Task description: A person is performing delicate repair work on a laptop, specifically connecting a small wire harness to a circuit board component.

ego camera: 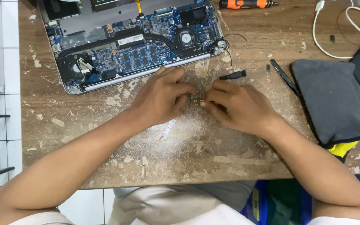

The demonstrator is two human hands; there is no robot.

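Note:
My left hand [163, 98] and my right hand [238, 106] meet over the middle of a worn wooden table [180, 154]. Between their fingertips sits a small dark component with gold contacts [195, 98]. The left fingers pinch it. My right hand grips a thin yellow-tipped tool [208, 102] whose tip touches the component. An opened laptop [134, 46], its blue circuit board and fans exposed, lies just beyond the hands.
A small black part [233, 75] and a black pen-like tool [285, 77] lie right of the laptop. A grey cloth pouch [334, 100] sits at the right, white cables [338, 29] behind it, and an orange-handled screwdriver [244, 4] at the far edge.

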